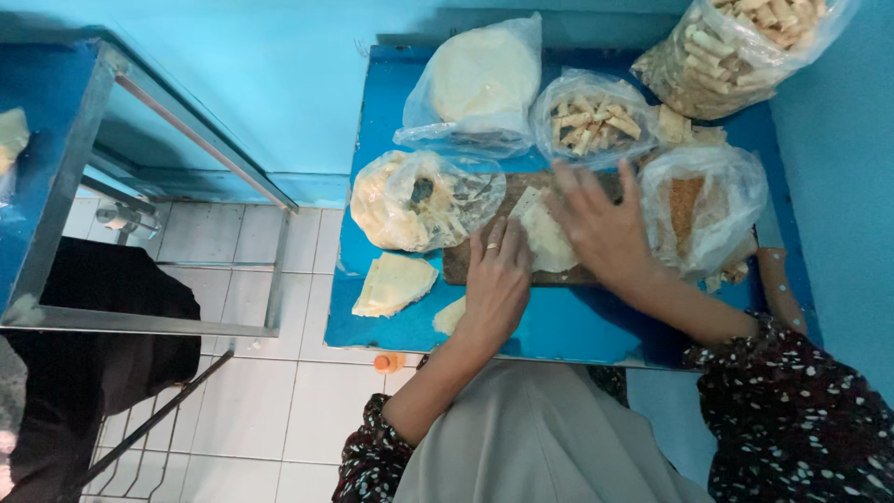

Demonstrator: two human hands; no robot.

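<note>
Both hands (498, 275) (601, 228) press flat on pale wrapper (545, 237) — atop cutting board (466, 265)

The person wears a dark top with a pattern of many small white and reddish spots. Its sleeves are pushed up, so both forearms are bare; the cuff on the right side is loose and gathered near the elbow, and the one on the left side sits near the bottom edge. The left hand (496, 279) has a thin gold-coloured ring on one finger. The right hand (605, 228) shows no ring. Over the lap lies a plain beige cloth, smooth, with a few soft folds.
</note>
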